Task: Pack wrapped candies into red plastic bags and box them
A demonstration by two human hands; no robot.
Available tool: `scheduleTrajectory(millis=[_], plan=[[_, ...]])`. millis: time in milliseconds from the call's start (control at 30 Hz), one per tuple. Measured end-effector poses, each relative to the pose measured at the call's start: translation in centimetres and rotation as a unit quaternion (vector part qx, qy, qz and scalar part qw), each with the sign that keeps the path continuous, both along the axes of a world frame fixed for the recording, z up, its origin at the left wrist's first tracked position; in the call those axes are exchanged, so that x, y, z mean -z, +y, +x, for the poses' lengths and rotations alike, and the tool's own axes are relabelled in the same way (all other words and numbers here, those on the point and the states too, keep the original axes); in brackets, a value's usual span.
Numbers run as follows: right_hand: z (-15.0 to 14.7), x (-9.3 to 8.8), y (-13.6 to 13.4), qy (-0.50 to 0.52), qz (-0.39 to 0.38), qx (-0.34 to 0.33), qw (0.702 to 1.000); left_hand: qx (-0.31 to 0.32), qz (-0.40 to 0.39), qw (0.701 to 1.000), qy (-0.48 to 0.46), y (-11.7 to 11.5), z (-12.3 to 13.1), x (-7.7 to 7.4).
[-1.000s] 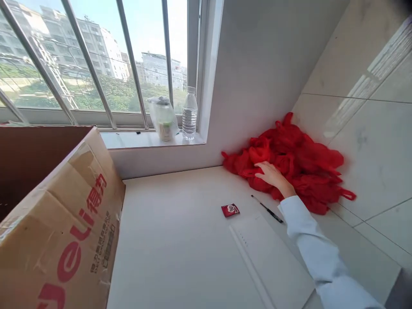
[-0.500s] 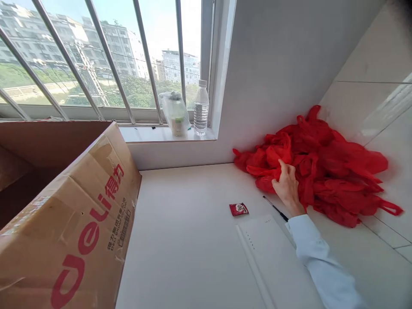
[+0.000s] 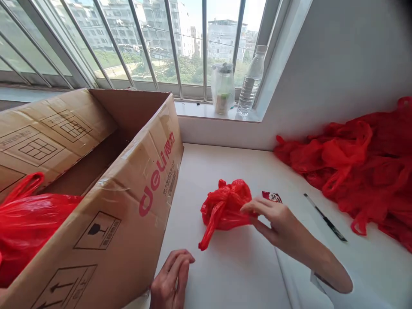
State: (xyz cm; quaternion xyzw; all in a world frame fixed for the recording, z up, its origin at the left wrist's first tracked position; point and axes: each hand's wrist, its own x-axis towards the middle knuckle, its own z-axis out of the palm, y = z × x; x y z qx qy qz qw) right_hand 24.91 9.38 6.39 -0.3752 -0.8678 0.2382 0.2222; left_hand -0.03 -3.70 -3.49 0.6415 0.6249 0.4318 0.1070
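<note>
A crumpled red plastic bag (image 3: 227, 206) lies on the white tabletop, with one twisted handle pointing toward me. My right hand (image 3: 272, 216) pinches its right edge between thumb and fingers. Nearer to me, beside the cardboard box (image 3: 128, 214), my left hand (image 3: 172, 277) rests with its fingers curled together. Nothing shows in its grip, and it is apart from the bag. To the right, a large heap of red plastic bags (image 3: 347, 163) lies against the wall.
Inside the open box's near end sits a filled red bag (image 3: 38, 223). Close to my right hand are a small red packet (image 3: 272, 197) and a black pen (image 3: 325, 217). A clear bottle (image 3: 251, 83) and a bagged cup (image 3: 223, 90) stand on the windowsill.
My right hand has left the heap and moved left with one red bag, now on the table. My left hand has come into view. The view has shifted left, showing more of the box.
</note>
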Motion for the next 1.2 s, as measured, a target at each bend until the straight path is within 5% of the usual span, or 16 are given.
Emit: scheduleTrajectory(millis=[100, 167, 267, 400, 500, 600, 733, 867, 933, 1000, 1100, 1200], plan=[[-0.5, 3.3, -2.8, -0.045, -0.057, -0.065, 0.995, -0.061, 0.008, 0.998, 0.028, 0.9, 0.1, -1.1], [-0.5, 4.3, -3.6, -0.026, -0.049, -0.014, 0.998, -0.070, 0.012, 0.997, 0.036, 1.7, 0.2, -1.6], [-1.5, 4.5, -3.0, 0.002, 0.025, 0.082, 0.996, -0.015, 0.010, 0.998, 0.056, 3.7, 0.6, -2.7], [-4.1, 4.1, -1.2, -0.055, 0.117, 0.043, 0.991, 0.122, -0.011, 0.989, 0.079, 6.5, 1.7, -4.2], [-4.7, 4.0, -0.4, -0.098, 0.120, 0.047, 0.987, 0.127, -0.016, 0.990, 0.058, 7.3, 2.1, -4.4], [-2.6, 3.9, -0.5, -0.062, 0.082, 0.083, 0.991, 0.066, -0.005, 0.998, 0.003, 6.8, 1.5, -3.9], [3.2, 4.3, -2.1, -0.011, -0.009, 0.212, 0.977, -0.026, 0.017, 0.996, -0.085, 5.3, -0.3, -3.1], [6.8, 4.6, -4.3, -0.074, -0.098, 0.149, 0.981, -0.004, -0.014, 0.992, -0.122, 3.8, -0.3, -3.8], [6.4, 4.2, -5.0, -0.083, -0.059, 0.115, 0.988, 0.042, -0.021, 0.995, -0.085, 3.3, 0.7, -5.0], [4.5, 3.4, -5.1, -0.072, 0.000, 0.090, 0.993, 0.085, 0.015, 0.995, 0.052, 3.3, 1.9, -6.4], [1.3, 2.2, -4.6, -0.039, 0.037, 0.043, 0.998, 0.126, 0.095, 0.949, 0.273, 3.9, 3.2, -7.9], [0.1, 1.3, -4.1, 0.034, 0.008, 0.071, 0.997, 0.151, 0.114, 0.954, 0.234, 4.6, 3.2, -8.5]])
